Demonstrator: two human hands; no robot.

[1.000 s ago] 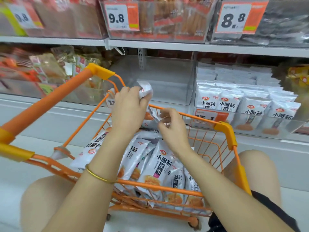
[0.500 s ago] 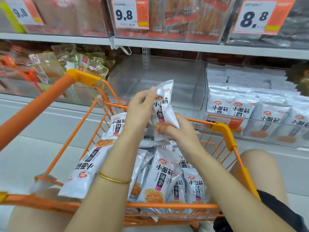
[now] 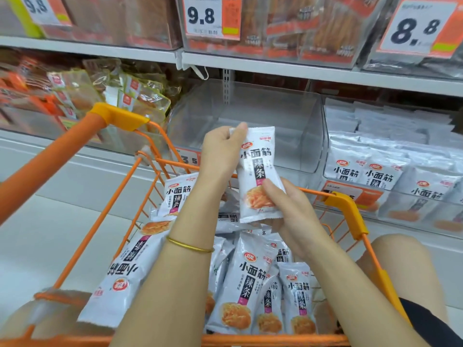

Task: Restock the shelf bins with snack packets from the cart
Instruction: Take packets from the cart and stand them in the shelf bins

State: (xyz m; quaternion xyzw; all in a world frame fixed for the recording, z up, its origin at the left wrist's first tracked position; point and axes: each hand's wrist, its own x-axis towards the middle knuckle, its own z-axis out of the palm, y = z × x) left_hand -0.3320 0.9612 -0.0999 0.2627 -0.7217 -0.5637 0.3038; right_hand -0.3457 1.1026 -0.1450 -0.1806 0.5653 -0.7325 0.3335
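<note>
1. Lifted since a second ago, one snack packet (image 3: 258,176) now stands upright and face-on between both hands; earlier it sat crumpled low by the far rim of the cart (image 3: 117,116).
2. The left hand (image 3: 220,151) pinches the packet's top corner with curled fingers. The right hand (image 3: 288,209) grips its lower end, thumb laid across the printed front.
3. The packet hangs above the cart's far rim, at 6 o'clock from the clear bin (image 3: 250,116), and is not yet in it. No packets show inside that bin.
4. The loose packets (image 3: 240,284) lie heaped in the cart at 6 o'clock from the held one. The neighbouring bin (image 3: 375,171), at 3 o'clock from the clear one, holds rows of the same kind.
5. Straightened like this, the packet seems ready to go forward toward 12 o'clock into the clear bin. Filling that bin looks barely begun.
</note>
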